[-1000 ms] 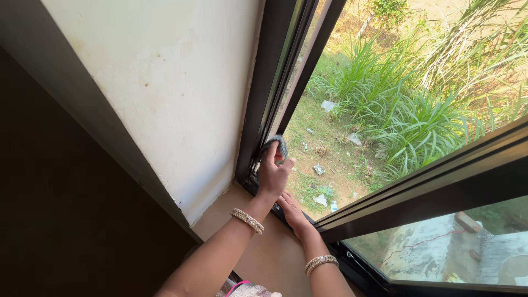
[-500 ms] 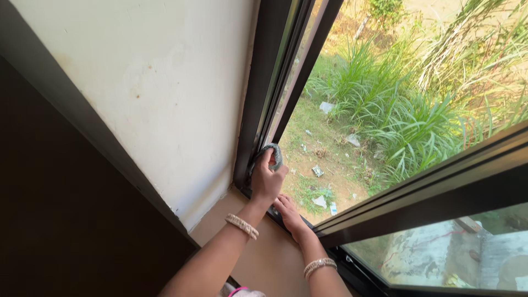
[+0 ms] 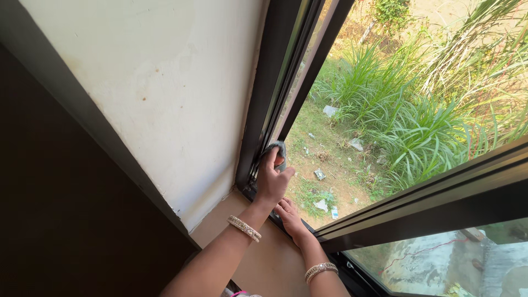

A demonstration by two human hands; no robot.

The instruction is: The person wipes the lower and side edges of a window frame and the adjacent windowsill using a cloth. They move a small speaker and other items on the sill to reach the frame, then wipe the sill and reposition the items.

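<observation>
**Grey cloth pinched against the window frame's lower corner**

Grey cloth (image 3: 278,153) is bunched in the left hand (image 3: 270,179); fingers (image 3: 269,160) curl closed over it, thumb clamping from the outside. Cloth is pressed into the vertical channel of the dark window frame (image 3: 269,93), just above the bottom corner.

Right hand (image 3: 290,215) lies lower, flat on the bottom track (image 3: 275,217), fingers extended and holding nothing, just beside the left wrist.

Outward: tan sill (image 3: 264,258) under both forearms, off-white wall (image 3: 165,82) to the left, sliding sash (image 3: 429,203) to the right, grass and scattered litter (image 3: 330,111) well below the open gap.

Risks, as I judge them:
- Cloth sits at the open edge; a loosened grip would drop it outside.
- Right-hand fingers are in the track; the sash sliding over would pinch them.
- Channel edges could snag the cloth or scrape knuckles.

Count: two hands, one cloth, two bangles, one per wrist (image 3: 244,228), one sash in view.
</observation>
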